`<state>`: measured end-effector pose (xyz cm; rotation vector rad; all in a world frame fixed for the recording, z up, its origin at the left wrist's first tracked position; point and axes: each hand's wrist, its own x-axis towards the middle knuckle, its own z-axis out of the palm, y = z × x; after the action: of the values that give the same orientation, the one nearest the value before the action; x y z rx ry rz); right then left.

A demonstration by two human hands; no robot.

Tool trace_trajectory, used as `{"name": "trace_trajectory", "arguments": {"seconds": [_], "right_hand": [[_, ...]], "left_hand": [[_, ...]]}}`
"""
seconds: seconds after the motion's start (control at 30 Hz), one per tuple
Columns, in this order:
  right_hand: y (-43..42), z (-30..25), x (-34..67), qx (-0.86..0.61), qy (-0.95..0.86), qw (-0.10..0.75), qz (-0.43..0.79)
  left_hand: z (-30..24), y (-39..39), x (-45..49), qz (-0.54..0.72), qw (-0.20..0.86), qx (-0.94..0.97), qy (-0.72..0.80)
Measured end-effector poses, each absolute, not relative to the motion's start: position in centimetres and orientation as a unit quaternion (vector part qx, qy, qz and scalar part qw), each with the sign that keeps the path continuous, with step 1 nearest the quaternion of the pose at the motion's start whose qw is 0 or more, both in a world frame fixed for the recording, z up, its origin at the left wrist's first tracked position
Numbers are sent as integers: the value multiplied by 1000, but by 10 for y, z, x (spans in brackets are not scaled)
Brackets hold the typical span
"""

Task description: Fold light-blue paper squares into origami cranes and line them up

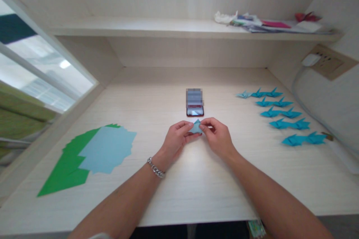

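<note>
A small folded piece of light blue paper (pixel 195 127) is pinched between both my hands above the middle of the desk. My left hand (pixel 176 140), with a metal bracelet at the wrist, grips its left side with thumb and fingers closed. My right hand (pixel 217 136) pinches its right side. A phone (pixel 195 111) lies on the desk just beyond the paper.
A stack of light blue sheets (pixel 108 149) on green sheets (pixel 67 168) lies at the left. Several folded blue paper figures (pixel 280 114) stand in rows at the right. A wall socket with a white plug (pixel 311 59) and cable is at far right. The shelf (pixel 168 28) above holds papers.
</note>
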<state>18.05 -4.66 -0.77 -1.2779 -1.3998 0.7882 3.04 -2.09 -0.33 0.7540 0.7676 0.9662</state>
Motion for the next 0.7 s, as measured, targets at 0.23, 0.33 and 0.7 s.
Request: {"name": "trace_trajectory", "arguments": {"seconds": [0.23,0.33,0.7], "right_hand": [[-48,-6,183,-489,-678,471,282],[-47,-8,183,-493,-699,447,261],[-37,-11,184,-544,-430,509,509]], "left_hand": [[-8,-19,30,475,710,377,359],[-12,-18,30,462,688,415,376],[-7,-23,26,445,526,610,392]]}}
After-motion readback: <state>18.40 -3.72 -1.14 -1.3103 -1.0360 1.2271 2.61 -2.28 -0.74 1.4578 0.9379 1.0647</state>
